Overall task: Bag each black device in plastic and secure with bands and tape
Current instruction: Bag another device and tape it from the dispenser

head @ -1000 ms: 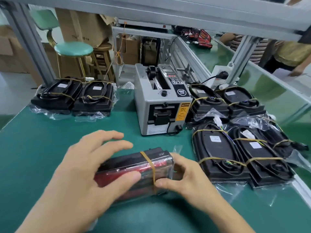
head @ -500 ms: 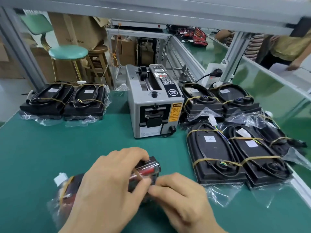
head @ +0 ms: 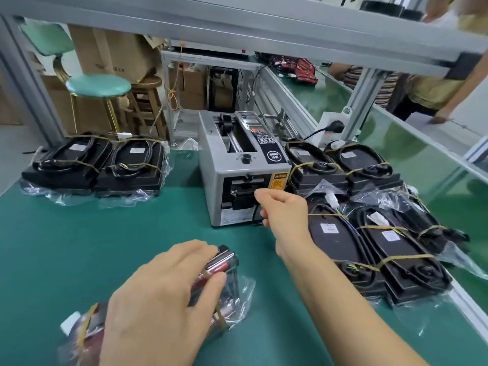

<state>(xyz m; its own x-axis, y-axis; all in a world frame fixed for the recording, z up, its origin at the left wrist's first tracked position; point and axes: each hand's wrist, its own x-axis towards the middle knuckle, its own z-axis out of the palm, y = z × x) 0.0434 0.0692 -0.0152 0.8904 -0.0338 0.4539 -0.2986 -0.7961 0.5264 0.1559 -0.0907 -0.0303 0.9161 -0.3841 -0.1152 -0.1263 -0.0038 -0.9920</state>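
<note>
A black and red device [head: 224, 261] in a clear plastic bag lies on the green mat [head: 79, 233], with yellow rubber bands [head: 87, 322] near each end. My left hand [head: 158, 299] lies over its middle, and the fingers and thumb grip its far end. My right hand [head: 282, 212] is stretched out to the outlet of the grey tape dispenser [head: 237, 167], fingers curled at the slot. No tape shows in the fingers. The hand hides part of the outlet.
Two bagged, banded black devices [head: 92, 165] sit at the back left, and several more [head: 369, 233] crowd the mat right of the dispenser. A green conveyor [head: 422, 159] runs along the right, with a person [head: 435, 96] beyond it. A stool [head: 97, 85] and boxes stand behind.
My right hand left the bagged device and moved forward to the tape dispenser's outlet. The left hand stayed on the device, holding it down on the mat.
</note>
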